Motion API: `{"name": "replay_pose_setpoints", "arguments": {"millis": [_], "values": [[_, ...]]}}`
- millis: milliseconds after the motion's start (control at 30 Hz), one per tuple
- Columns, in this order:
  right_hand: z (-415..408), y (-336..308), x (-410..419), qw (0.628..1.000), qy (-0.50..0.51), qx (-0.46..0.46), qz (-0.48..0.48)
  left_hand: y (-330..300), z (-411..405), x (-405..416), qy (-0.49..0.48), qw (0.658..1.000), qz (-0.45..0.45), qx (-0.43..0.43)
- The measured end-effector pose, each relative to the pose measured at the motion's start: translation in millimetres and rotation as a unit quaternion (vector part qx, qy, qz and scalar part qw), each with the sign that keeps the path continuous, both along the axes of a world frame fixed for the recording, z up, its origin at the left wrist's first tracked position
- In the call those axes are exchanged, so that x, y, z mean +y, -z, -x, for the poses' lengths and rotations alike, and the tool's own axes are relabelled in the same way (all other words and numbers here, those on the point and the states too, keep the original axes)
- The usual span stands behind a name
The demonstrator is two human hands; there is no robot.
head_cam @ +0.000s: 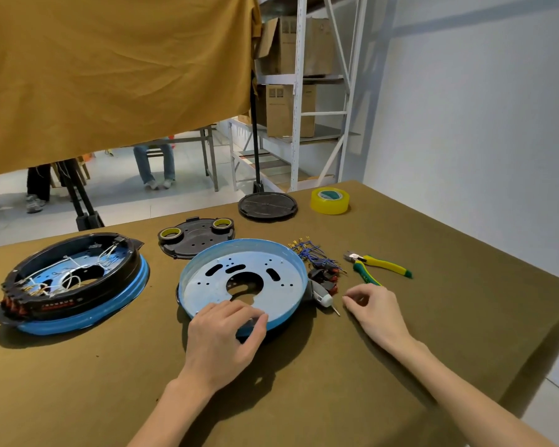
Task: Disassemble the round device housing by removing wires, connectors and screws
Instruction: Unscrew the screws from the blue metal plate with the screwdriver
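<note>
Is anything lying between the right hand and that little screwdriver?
Nothing visible. The right hand hovers just right of the screwdriver, with only bare table between them. The pliers lie farther back, out of the way.

Stripped blue housing shell (242, 279), open side up, near table (433, 317) centre.
Second housing (75, 282) (black ring, white wires still inside) lies flat toward the left edge.

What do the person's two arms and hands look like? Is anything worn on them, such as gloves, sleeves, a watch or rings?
Both arms are bare from the bottom edge of the picture up to the wrists: no sleeve shows on either forearm. The left hand and the right hand wear no gloves. No watch, bracelet or ring shows on the wrists and fingers that can be seen. Nails look short and unpainted, though they are small in this view.
</note>
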State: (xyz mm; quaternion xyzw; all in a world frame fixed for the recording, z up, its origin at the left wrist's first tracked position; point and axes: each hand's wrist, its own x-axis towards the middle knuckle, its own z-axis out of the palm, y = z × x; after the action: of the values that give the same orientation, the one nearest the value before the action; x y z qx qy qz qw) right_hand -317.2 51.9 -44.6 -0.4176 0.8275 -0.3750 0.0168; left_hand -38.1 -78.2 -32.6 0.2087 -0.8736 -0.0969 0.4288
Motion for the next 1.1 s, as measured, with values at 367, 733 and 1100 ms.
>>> {"name": "replay_pose_setpoints", "arguments": {"millis": [367, 733, 1100], "values": [[-35.7, -18.8, -37.0, 0.984, -0.074, 0.147, -0.072, -1.8, -1.9, 2.2, 0.001, 1.0, -0.01, -0.005], [-41.3, -32.9, -51.0, 0.959, -0.094, 0.184, -0.195, -9.1, -10.8, -0.8, 0.017, 0.993, 0.065, -0.102], [-28.4, -88.9, -23.4, 0.982, 0.004, -0.011, 0.188, -20.0, 15.3, 19.0, -0.058, 0.977, 0.075, -0.191]]}}
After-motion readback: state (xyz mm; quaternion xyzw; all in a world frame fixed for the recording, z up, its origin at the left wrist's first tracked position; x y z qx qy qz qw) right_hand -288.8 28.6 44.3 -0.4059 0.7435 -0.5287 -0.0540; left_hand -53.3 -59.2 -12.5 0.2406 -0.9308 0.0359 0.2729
